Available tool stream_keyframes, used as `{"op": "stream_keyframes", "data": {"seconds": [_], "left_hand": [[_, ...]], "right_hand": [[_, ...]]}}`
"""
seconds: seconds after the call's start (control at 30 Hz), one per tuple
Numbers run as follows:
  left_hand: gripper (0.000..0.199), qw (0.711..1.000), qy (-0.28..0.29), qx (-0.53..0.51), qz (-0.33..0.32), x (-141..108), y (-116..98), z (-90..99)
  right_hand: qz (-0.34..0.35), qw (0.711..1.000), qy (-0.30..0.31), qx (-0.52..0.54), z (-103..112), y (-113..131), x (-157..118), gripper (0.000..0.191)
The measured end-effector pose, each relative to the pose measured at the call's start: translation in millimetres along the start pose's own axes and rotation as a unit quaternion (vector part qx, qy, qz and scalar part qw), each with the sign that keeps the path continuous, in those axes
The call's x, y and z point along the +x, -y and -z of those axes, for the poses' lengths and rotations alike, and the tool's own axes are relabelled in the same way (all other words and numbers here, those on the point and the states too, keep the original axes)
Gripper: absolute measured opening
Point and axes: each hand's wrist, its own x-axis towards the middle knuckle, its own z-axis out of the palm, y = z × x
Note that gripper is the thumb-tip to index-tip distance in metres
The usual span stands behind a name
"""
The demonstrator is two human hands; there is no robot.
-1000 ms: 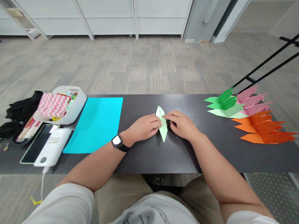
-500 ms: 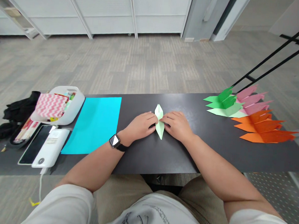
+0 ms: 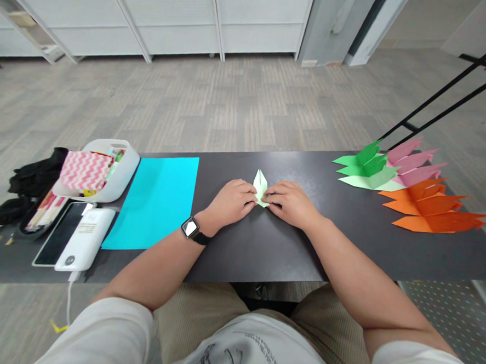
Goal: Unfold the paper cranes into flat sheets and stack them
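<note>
A pale green folded paper [image 3: 260, 182] lies on the dark table in front of me, its narrow split point facing away and its near edge blunt. My left hand [image 3: 232, 202], with a watch on the wrist, has its fingers closed on the paper's left edge. From the other side my right hand [image 3: 291, 205] grips the right edge, fingertips pressed at the lower part. Both hands rest low on the table, and their fingertips cover the paper's lower sides.
To the left lies a blue sheet [image 3: 155, 198], beside a white bin [image 3: 124, 169], a phone [image 3: 61, 234] and a white power bank [image 3: 85, 238] with a cable. Folded green paper pieces [image 3: 369, 168], pink ones [image 3: 421, 162] and orange ones [image 3: 430, 210] stand at the right.
The near point of the pale green paper has been folded up, away from me, so the paper is now shorter. Both hands stay at its sides.
</note>
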Motion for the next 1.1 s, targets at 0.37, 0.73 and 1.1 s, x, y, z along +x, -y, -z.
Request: {"op": "stream_keyframes", "data": {"seconds": [0.37,0.73,1.1], "left_hand": [[0.018,0.999,0.015,0.005,0.034,2.2,-2.1,-0.9],[0.016,0.994,0.013,-0.023,0.109,1.1,-7.1,-3.9],[0.044,0.977,-0.036,-0.093,0.188,3.1,-7.8,-7.8]], "right_hand": [[-0.018,0.999,-0.011,0.049,-1.7,-4.6,3.7,0.015],[-0.047,0.998,-0.019,0.046,-3.2,-1.6,6.4,0.014],[-0.128,0.985,-0.057,0.103,-10.0,2.9,10.0,0.056]]}}
